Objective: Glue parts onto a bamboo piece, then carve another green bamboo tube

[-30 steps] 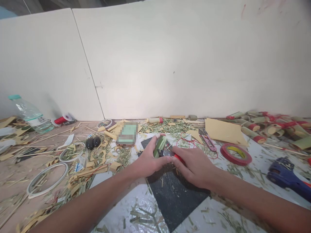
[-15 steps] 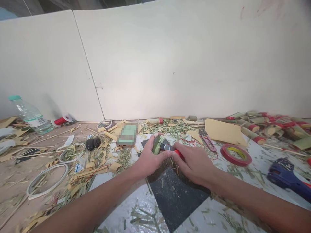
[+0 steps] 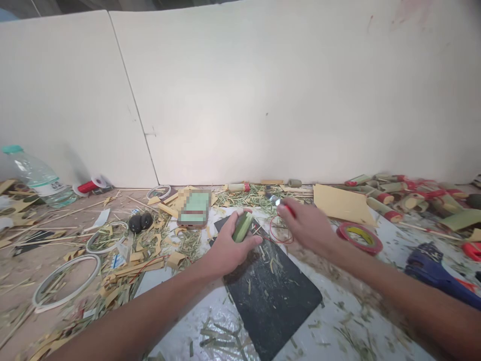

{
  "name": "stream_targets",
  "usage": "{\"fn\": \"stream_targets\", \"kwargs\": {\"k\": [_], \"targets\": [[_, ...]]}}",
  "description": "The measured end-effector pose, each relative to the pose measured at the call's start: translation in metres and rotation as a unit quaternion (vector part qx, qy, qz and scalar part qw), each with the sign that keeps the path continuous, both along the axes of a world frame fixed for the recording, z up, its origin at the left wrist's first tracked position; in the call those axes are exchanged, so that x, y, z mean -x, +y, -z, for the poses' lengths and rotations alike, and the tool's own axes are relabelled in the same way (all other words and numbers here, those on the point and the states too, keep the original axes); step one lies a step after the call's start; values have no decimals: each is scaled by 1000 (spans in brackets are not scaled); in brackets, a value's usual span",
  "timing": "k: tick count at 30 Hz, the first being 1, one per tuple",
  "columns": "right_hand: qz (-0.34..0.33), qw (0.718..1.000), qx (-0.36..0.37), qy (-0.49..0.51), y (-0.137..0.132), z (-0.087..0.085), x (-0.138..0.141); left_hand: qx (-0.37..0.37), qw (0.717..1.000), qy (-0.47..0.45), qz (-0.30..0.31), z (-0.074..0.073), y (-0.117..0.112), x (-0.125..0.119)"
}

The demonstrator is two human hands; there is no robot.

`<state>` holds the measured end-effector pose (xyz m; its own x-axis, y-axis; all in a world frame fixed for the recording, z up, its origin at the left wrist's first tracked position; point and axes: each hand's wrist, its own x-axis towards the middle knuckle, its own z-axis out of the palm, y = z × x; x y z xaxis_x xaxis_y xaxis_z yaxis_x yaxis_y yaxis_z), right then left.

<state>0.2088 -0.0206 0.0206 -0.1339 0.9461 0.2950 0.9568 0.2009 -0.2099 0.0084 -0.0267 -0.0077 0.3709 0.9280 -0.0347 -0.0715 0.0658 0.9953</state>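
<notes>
My left hand [image 3: 235, 245] is closed around a short green piece of bamboo [image 3: 243, 226], whose pale cut surface faces up, over the upper end of a black board [image 3: 276, 291]. Up and to the right, apart from the bamboo, my right hand [image 3: 308, 220] grips a red-handled knife [image 3: 286, 208]. The knife's metal part catches the light and its blade is blurred, pointing left. Thin shavings lie on the board. A loop of red thread [image 3: 272, 233] lies between my hands.
A phone [image 3: 194, 208] stands behind my left hand. Rolls of red tape [image 3: 359, 237], a blue glue gun [image 3: 438, 273] and red-wrapped bamboo tubes [image 3: 387, 210] are at the right. White hoops [image 3: 67, 283], a red thread spool [image 3: 88, 188] and a water bottle [image 3: 43, 180] are at the left.
My right hand has lifted the knife off the bamboo and moved up and right. My left hand still holds the bamboo in nearly the same place.
</notes>
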Motion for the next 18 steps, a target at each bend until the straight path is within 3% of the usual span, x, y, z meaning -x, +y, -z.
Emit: {"fn": "stream_targets", "kwargs": {"k": [2, 5, 8, 11, 14, 18], "targets": [[23, 1000, -16, 3, 7, -4, -12, -1, 1000, -18, 4, -1, 0, 3], [-5, 1000, -9, 6, 7, -4, -17, 26, 994, -100, 35, -3, 3, 6], [-36, 998, 0, 59, 0, -2, -9, 82, 972, -198, 99, -2, 6, 6], [-77, 987, 24, 140, -10, -4, 4, 125, 955, -233, 133, -1, 8, 4], [-130, 966, 87, 204, -19, -7, 14, 111, 962, -227, 101, -5, 7, -1], [-143, 946, 129, 261, -24, -10, 22, 42, 971, -229, 46, -17, 3, -6]]}}
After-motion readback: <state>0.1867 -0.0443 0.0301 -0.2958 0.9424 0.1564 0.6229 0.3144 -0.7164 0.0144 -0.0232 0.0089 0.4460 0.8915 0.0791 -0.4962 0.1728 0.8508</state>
